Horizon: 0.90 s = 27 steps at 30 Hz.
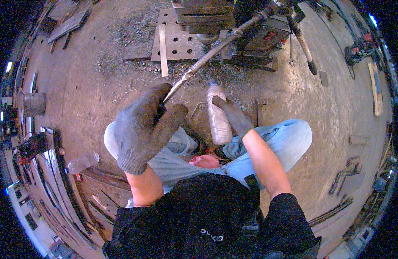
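My left hand, in a grey knit glove, is closed around the end of a long metal lever handle that runs up and right to a drill press on the floor. My right hand, also gloved, grips a dirty plastic bottle that stands upright in front of my knees. I am sitting with legs in light blue jeans folded on the dusty ground.
A perforated steel plate and a flat bar lie under the machine among metal shavings. A second plastic bottle lies at my left beside stacked steel bars. A hammer-like tool hangs at the right. Scrap pieces are scattered at the far right.
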Tool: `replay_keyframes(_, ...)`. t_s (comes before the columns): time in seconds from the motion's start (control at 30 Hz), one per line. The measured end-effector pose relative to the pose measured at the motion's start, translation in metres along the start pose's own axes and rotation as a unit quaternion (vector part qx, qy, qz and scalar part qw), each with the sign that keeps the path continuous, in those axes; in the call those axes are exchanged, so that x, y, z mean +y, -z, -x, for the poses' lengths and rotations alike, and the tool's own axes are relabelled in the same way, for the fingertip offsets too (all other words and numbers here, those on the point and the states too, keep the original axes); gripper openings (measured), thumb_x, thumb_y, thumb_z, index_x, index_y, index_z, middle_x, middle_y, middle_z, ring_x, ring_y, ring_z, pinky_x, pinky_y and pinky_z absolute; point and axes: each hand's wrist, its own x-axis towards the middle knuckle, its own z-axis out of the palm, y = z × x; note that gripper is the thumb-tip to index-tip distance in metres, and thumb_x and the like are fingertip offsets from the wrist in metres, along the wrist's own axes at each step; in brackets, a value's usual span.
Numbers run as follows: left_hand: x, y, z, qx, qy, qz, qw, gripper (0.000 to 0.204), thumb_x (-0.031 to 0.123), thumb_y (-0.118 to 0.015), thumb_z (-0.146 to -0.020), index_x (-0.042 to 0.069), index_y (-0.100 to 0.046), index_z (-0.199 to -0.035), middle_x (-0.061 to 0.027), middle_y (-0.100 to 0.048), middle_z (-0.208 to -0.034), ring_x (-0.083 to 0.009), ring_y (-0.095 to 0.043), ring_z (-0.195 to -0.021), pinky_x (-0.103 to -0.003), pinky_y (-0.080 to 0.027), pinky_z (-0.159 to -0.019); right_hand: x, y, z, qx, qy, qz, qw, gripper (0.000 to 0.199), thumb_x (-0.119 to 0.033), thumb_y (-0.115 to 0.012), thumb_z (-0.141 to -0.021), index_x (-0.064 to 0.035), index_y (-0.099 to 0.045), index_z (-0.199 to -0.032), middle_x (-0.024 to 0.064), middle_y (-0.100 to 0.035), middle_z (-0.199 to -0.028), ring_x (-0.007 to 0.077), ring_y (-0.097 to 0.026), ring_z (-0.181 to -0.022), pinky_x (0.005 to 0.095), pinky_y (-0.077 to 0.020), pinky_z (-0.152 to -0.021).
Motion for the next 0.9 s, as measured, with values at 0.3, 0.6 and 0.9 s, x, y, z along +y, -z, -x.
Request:
replay_keyframes(0.3, 0.000, -0.002, -0.001, -0.006, 0.006, -0.013, 1.000, 0.042, 0.038, -0.073, -0.085, 0.012, -0.068, -0.118, -0.0109, -0.069, -0.076, -0.0235, -0.071, -0.070, -0.036, -0.053, -0.064, -0.011, 0.000, 0.010, 0.004, -0.049, 0.031, 0.998, 0.073, -0.062, -0.073, -0.080, -0.0026, -0.062, -0.121, 0.0126, -0.069, -0.104, 0.0237, -0.067, -0.086, 0.0379, -0.0555, -0.076)
replay_keyframes(0.6, -0.006, -0.007, -0.007, -0.051, 0.017, 0.065, 0.996, 0.035, 0.030, -0.067, -0.092, 0.006, -0.068, -0.117, -0.0087, -0.070, -0.080, -0.0189, -0.066, -0.070, -0.033, -0.051, -0.064, 0.025, 0.004, -0.016, 0.039, 0.056, 0.058, 0.996, 0.085, -0.068, -0.072, -0.077, 0.0000, -0.061, -0.126, 0.0164, -0.069, -0.112, 0.0280, -0.067, -0.096, 0.0387, -0.0531, -0.085)
replay_keyframes(0.9, -0.020, -0.029, -0.010, -0.056, 0.043, 0.059, 0.996, 0.030, 0.030, -0.061, -0.097, 0.004, -0.069, -0.111, -0.0050, -0.064, -0.076, -0.0134, -0.058, -0.068, -0.031, -0.045, -0.060, 0.008, 0.006, -0.003, 0.021, -0.028, 0.093, 0.995, 0.089, -0.075, -0.064, -0.078, 0.0020, -0.063, -0.123, 0.0185, -0.069, -0.108, 0.0285, -0.067, -0.091, 0.0378, -0.0512, -0.084)
